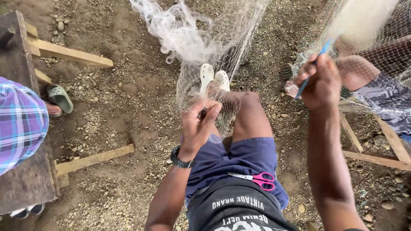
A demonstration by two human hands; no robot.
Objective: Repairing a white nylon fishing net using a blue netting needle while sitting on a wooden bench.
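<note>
Gravelly dirt ground (128, 102) underfoot. Left hand (198, 124) pinched shut on fine fishing net (201, 47) above the knee; right hand (320, 81) raised, closed on a blue netting needle (314, 64) (tip poking up into mesh). Pink-handled scissors (257, 179) resting on the lap. Wooden planks (68, 53) and a green sandal (60, 97) off left.

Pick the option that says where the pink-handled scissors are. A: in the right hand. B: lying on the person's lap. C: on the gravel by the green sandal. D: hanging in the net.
B: the pink-handled scissors lie on the blue shorts across the lap, while the right hand holds a blue netting needle and the left hand grips the net.
</note>
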